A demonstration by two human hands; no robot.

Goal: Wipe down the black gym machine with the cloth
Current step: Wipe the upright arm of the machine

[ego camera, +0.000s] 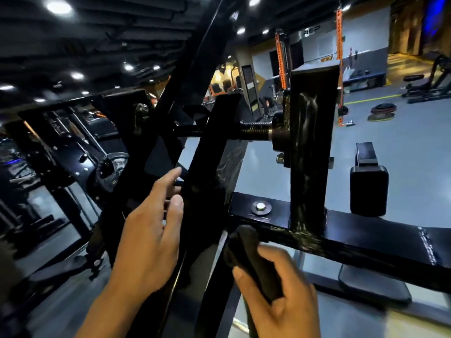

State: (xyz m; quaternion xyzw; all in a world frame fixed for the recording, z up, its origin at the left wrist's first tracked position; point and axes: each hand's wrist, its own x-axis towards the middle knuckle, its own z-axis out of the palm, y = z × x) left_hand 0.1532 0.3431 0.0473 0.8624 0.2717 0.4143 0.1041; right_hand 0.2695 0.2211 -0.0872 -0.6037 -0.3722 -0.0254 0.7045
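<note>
Nearest, the right hand (275, 296) grips a folded black cloth (253, 259) pressed under the near edge of the black gym machine's horizontal beam (366, 230). The left hand (148, 235), fingers relaxed and holding nothing, steadies the slanted bar (207, 167); long overlapping strokes rightward along the beam's smeared face would likely serve best.

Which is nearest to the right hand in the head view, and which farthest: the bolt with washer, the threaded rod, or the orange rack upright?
From the right hand:
1. Bolt with washer, just above on the crossbar.
2. Threaded rod, higher, mid-frame.
3. Orange rack upright, far back across the floor.
</note>
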